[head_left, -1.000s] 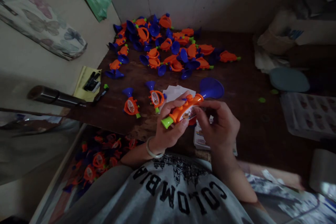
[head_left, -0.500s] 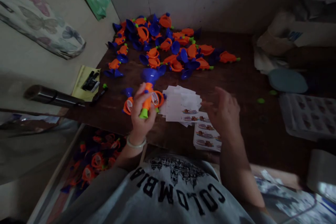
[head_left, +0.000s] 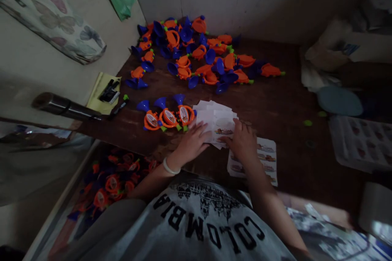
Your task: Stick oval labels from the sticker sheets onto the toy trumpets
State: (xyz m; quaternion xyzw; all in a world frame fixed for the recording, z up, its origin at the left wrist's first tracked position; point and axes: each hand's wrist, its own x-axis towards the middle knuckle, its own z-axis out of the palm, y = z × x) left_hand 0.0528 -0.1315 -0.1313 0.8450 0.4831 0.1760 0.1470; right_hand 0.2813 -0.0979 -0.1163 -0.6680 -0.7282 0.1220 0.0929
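On the table (head_left: 284,102), the paper sheets (head_left: 216,115), probably light, bendy, slick and best lifted by an edge, are touched by the left hand (head_left: 192,142), fingers loosely spread, and the right hand (head_left: 244,142), pinch not discernible.

It looks like a small, dim workshop: on a dark brown wooden table (head_left: 288,130) lies a loose heap of matching orange-and-blue plastic toy trumpets (head_left: 199,52), with three oval-labelled trumpets (head_left: 168,117) lined up nearer, beside loose white sticker sheets (head_left: 223,119) and a stack of printed sticker sheets (head_left: 267,157). More labelled trumpets (head_left: 112,183) crowd below the table's edge. A butterfly-patterned cloth (head_left: 58,22) against the pale wall (head_left: 245,4) adds a homely note.
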